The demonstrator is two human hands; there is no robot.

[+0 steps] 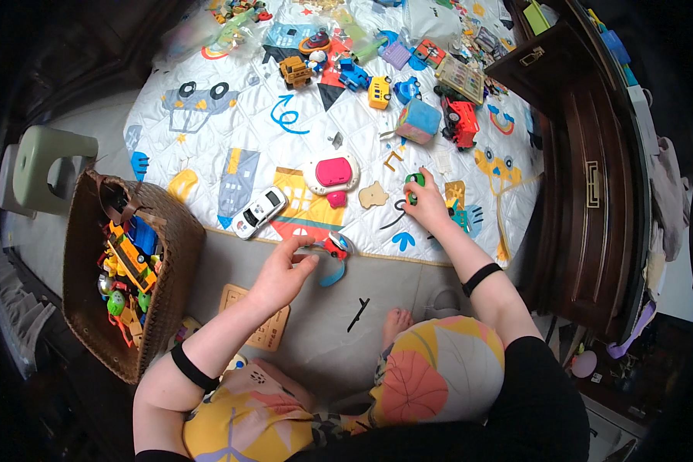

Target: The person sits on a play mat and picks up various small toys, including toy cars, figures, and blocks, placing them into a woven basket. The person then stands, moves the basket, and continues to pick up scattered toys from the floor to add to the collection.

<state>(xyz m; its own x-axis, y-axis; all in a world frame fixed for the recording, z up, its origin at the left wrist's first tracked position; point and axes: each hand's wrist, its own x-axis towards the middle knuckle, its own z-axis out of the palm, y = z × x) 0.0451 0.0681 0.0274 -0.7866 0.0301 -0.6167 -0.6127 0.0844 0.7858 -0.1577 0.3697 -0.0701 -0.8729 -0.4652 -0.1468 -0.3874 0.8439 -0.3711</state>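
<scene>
My right hand (430, 202) grips a small green toy vehicle (416, 179) over the printed quilted mat (323, 136); my fingers cover part of it. My left hand (283, 268) is at the mat's front edge, thumb and forefinger apart. Right at its fingertips is a toy wristwatch (336, 246) with a red, white and blue figure and a light blue strap; whether my fingers grip the strap is unclear. A white toy police car (260, 212) lies beyond my left hand. Between the hands are a white and pink toy console (333, 173) and a beige bear-shaped piece (373, 195).
A woven basket (170, 277) of toys stands left, near a green stool (52, 167). Toy vehicles, including a yellow bus (379, 92) and red truck (461, 122), and a cloth cube (418, 120) lie farther back. A wooden board (265, 326) and black stick (358, 315) lie on the floor.
</scene>
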